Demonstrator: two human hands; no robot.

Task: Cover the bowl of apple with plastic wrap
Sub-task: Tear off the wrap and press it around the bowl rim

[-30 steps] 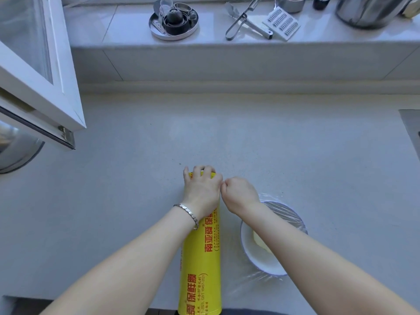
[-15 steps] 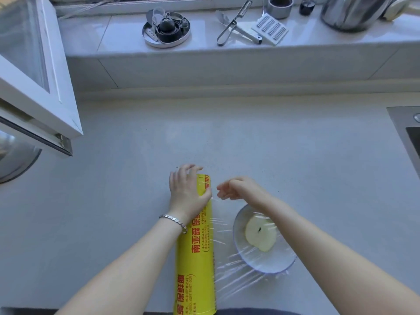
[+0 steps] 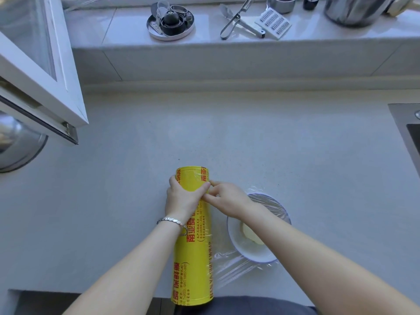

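Observation:
A long yellow roll of plastic wrap (image 3: 192, 264) lies on the grey counter, pointing away from me. My left hand (image 3: 179, 197) grips its far part from the left. My right hand (image 3: 223, 197) pinches the clear film at the roll's right side, fingertips meeting the left thumb. To the right stands a white bowl (image 3: 234, 237) holding a pale apple piece (image 3: 250, 236); my right forearm hides part of both. Clear film (image 3: 234, 267) stretches from the roll over the bowl and crinkles on the counter near me.
An open white window sash (image 3: 45, 87) juts in at the left above a steel pot lid (image 3: 16, 144). On the back ledge sit a round metal tray of parts (image 3: 170, 21), tongs (image 3: 236, 21), a grater (image 3: 273, 25) and a steel pot (image 3: 356, 9). A sink edge (image 3: 406, 130) is at the right.
My right hand has gone back to the roll and now pinches the film beside my left thumb; half a second ago it hovered apart. My left hand has slid nearer along the roll.

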